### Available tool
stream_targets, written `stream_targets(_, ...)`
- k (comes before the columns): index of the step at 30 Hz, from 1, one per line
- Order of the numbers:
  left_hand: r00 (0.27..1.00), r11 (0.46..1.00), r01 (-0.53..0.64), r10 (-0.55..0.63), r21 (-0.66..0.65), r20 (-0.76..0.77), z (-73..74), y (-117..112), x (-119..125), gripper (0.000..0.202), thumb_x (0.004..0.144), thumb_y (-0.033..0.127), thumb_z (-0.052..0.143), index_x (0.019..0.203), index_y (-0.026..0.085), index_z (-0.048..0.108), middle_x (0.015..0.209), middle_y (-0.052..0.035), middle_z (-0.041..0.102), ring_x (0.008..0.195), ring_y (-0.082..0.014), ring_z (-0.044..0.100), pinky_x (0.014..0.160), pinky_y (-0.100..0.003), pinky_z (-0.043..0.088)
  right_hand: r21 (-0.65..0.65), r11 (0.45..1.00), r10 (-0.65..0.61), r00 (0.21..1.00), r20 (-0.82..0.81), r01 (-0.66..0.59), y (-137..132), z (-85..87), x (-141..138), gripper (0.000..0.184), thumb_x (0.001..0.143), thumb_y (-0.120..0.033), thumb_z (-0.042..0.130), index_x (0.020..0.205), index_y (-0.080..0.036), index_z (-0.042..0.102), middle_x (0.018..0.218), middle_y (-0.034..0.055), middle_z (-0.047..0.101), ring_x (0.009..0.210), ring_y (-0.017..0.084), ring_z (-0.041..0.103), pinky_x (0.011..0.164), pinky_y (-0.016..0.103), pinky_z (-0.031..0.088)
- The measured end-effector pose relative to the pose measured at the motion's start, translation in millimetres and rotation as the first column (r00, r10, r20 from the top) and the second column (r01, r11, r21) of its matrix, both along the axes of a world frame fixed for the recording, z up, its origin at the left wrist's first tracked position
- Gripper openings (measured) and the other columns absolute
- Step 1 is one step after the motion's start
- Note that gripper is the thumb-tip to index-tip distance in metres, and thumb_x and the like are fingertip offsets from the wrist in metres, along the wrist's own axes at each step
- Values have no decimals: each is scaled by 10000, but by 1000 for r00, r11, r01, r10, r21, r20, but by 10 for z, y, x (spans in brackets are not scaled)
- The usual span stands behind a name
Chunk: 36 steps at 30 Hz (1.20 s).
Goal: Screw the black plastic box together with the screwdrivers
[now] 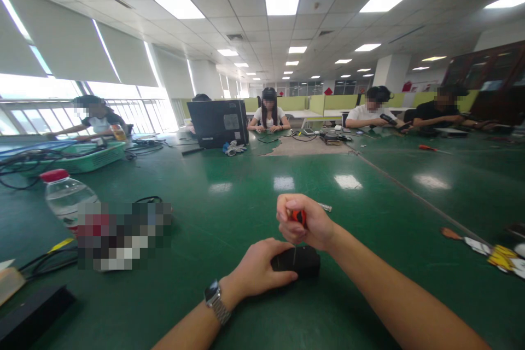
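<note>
My right hand (pixel 305 220) is closed round the red and black handle of a screwdriver (pixel 298 217). Its thin shaft points down to the top of a small black box-shaped device (pixel 305 262) lying on the green table. Whether the tip sits in a screw is too small to tell. My left hand (pixel 262 267), with a watch on the wrist, grips the left end of the device, thumb along the near side and fingers over the far side. A small shiny clear or metallic item (pixel 325 207) lies just beyond my right hand.
On the left stand a water bottle (pixel 69 197) and a green basket (pixel 88 158) of cables. A black computer case (pixel 217 123) stands farther back. Another screwdriver (pixel 429 148) lies at the right, with gloves (pixel 504 257) nearer. Several people sit round the table's far side.
</note>
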<state>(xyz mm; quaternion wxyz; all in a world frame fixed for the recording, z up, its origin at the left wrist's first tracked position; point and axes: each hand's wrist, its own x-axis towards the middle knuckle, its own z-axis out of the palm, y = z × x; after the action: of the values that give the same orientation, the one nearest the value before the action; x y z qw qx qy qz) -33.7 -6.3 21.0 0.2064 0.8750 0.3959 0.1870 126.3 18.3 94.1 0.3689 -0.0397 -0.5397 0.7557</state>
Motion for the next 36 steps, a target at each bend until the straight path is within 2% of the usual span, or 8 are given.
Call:
stream_targets(11, 999, 999, 9, -7, -39, 37, 18, -11, 2, 378, 766, 426, 654, 1085, 223, 650, 992, -27, 684, 874, -227, 613, 832, -293, 460, 62, 998, 3, 999, 37, -5, -32, -6, 11, 162, 781, -263, 472, 682, -156, 543, 407, -81, 338, 332, 53, 219, 345, 170, 193)
stream_targets(22, 997, 999, 17, -13, -49, 73, 15, -13, -5, 354, 757, 390, 673, 1069, 224, 652, 1009, -17, 683, 889, -219, 613, 840, -282, 461, 65, 997, 33, 999, 6, -33, -37, -21, 7, 163, 783, -242, 460, 692, -148, 557, 406, -75, 352, 332, 56, 233, 351, 175, 200)
stream_targets(31, 996, 999, 6, -2, -51, 84, -21, -8, -11, 407, 764, 424, 664, 1116, 221, 645, 1031, -32, 685, 914, -234, 617, 861, -299, 469, 88, 995, 57, 998, -1, -56, -47, -43, -7, 157, 777, -228, 467, 711, -135, 576, 417, -71, 377, 337, 53, 252, 352, 173, 206)
stream_targets(36, 996, 999, 3, 1, -42, 85, -16, -15, -3, 448, 758, 424, 664, 1156, 223, 627, 1087, -43, 671, 963, -246, 603, 877, -315, 462, 58, 998, 9, 1000, 1, -10, -53, -30, -14, 95, 745, -223, 528, 753, -139, 570, 529, -47, 455, 377, 53, 328, 335, 159, 214)
